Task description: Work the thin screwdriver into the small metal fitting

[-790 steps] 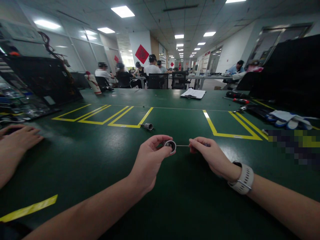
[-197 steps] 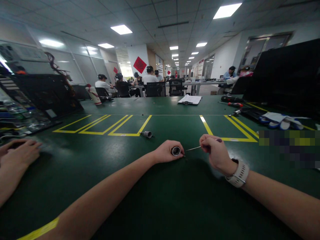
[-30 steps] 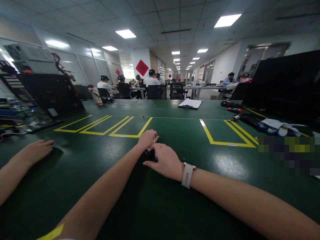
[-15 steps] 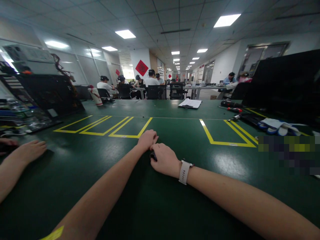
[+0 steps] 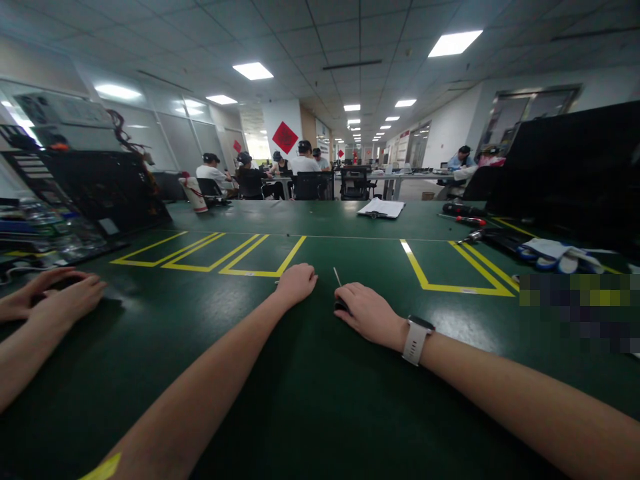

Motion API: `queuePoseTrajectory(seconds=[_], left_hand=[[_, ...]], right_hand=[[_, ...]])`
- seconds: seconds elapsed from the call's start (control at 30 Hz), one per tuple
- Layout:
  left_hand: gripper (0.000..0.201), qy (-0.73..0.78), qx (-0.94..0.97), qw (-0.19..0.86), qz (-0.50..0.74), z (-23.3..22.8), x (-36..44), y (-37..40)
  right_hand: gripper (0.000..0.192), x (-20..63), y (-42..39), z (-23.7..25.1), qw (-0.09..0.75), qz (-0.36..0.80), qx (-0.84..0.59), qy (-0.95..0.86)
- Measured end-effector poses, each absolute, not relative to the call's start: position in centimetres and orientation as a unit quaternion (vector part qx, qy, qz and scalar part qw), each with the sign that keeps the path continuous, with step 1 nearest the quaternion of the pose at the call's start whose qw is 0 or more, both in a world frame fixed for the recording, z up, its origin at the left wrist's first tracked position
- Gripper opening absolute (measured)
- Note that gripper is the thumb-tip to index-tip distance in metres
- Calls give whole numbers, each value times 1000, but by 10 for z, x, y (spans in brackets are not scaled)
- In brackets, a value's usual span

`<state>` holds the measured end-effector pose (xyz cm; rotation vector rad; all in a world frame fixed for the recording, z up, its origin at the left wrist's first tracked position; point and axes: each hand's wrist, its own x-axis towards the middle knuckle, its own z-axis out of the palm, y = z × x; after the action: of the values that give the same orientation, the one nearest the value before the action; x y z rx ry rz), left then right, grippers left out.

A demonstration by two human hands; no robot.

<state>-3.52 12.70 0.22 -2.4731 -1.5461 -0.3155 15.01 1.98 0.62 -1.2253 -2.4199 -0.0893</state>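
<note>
My left hand rests closed on the green table, its fingers curled under. A small pale tip shows at its left side; what the hand holds, if anything, is hidden. Lower right of it, my right hand is closed round the dark handle of what looks like a screwdriver. Its thin, pale shaft points up and away, past the fingers. A gap of table separates the two hands. On my right wrist sits a watch with a light strap.
Yellow tape outlines mark the table ahead. A clipboard with papers lies beyond. At right are tools, gloves and a black monitor. Another person's hands hold a dark object at left.
My right hand has moved right, away from my left hand, and the thin shaft now shows. My left hand has barely moved. The other person's hands have come together round a dark object.
</note>
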Motion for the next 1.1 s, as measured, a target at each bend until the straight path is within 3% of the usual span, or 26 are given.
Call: queuePoseTrajectory(seconds=[0.57,0.87,1.1], left_hand=[[22,-412,-906,-23,-94,14,24,38],[20,-178,-981,-30,-67,20,51,-36],[21,-164,-983,-43,-70,22,51,-38]], right_hand=[[26,316,58,-8,156,-100,-663,-725],[28,330,61,-13,152,-109,-682,-708],[34,326,56,-7,200,-114,-681,-695]])
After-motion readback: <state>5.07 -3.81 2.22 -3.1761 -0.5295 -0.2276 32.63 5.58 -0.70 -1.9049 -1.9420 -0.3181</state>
